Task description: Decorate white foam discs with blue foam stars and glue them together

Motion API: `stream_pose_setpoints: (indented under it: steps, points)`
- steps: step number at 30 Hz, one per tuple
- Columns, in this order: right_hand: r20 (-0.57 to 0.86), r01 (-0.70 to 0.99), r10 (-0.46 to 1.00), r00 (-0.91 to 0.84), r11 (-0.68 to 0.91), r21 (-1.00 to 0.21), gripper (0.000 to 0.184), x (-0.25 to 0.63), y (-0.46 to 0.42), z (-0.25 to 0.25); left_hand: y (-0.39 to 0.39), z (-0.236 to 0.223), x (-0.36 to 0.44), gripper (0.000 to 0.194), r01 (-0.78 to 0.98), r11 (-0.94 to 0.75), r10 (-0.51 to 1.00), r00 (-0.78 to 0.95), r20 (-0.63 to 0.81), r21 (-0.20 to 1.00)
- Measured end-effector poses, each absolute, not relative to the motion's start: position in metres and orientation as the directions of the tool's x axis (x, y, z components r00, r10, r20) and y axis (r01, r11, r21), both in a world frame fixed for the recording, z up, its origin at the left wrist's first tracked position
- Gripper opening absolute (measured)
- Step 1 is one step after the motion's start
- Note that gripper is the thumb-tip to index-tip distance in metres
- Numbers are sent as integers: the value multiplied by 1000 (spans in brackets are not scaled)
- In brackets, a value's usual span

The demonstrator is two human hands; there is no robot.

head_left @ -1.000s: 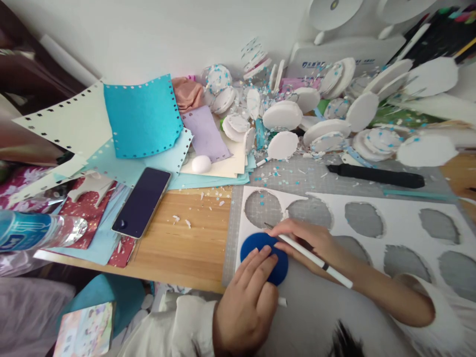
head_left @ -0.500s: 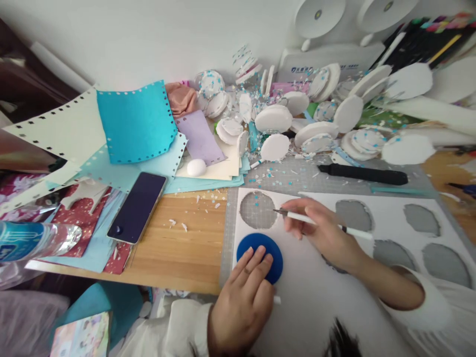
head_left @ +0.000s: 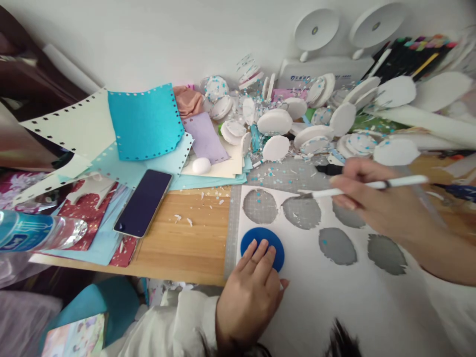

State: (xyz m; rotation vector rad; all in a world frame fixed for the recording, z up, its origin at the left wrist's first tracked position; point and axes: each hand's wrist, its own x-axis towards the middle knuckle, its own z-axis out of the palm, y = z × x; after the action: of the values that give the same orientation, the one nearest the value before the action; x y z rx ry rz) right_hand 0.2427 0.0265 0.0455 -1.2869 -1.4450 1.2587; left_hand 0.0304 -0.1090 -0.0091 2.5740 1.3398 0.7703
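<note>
My left hand (head_left: 249, 292) lies with its fingers stretched out on a blue disc (head_left: 274, 244), pressing it against a white sheet (head_left: 297, 243). A small white piece (head_left: 281, 286) shows partly beside its thumb. Farther right, my right hand (head_left: 368, 198) grips a slim white craft knife (head_left: 394, 182) like a pen. The knife's dark tip points left, over the upper edge of a rough oval hole (head_left: 303, 213) in the sheet. Several similar holes run across the sheet, and the grey cutting mat (head_left: 233, 233) shows through them.
White paper discs (head_left: 275, 121) and blue confetti crowd the back. A black marker-like tool (head_left: 329, 170) lies behind my right hand. At left are a phone (head_left: 143, 203), coloured papers (head_left: 148, 124), a white egg-shaped object (head_left: 201, 165) and a water bottle (head_left: 37, 230) near the table edge.
My right hand has moved right and up with the craft knife, away from the leftmost hole, uncovering more holes. My left hand stays on the blue disc. The view has shifted slightly.
</note>
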Motion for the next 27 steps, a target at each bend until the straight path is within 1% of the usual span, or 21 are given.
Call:
stream_pose_setpoints:
  steps: [2,4,5,8,14,18,22,27]
  points:
    - [-25,305,976,-216,43,-951,42,224,31,35,-108,-9,29,23,718,-602,792,482,375,350]
    - [-63,403,952,-300,67,-913,41,204,33,24,-107,-8,27,23,707,-606,791,484,375,365]
    - [-78,424,935,-347,83,-902,39,194,34,19,-107,-8,26,22,702,-606,791,482,377,374]
    - [-117,452,876,-469,124,-883,33,170,36,10,-105,-8,23,22,692,-603,794,476,378,396]
    - [-153,443,814,-561,139,-886,29,152,39,5,-102,-8,18,21,679,-611,790,487,372,408]
    - [-135,463,816,-562,174,-869,29,161,40,5,-101,-4,15,21,660,-616,788,522,327,430]
    - [-81,517,861,-502,223,-826,32,181,34,5,-98,1,12,21,640,-603,791,558,252,476]
    - [-29,523,908,-418,214,-825,34,208,10,-1,-96,9,9,21,620,-564,797,581,163,546]
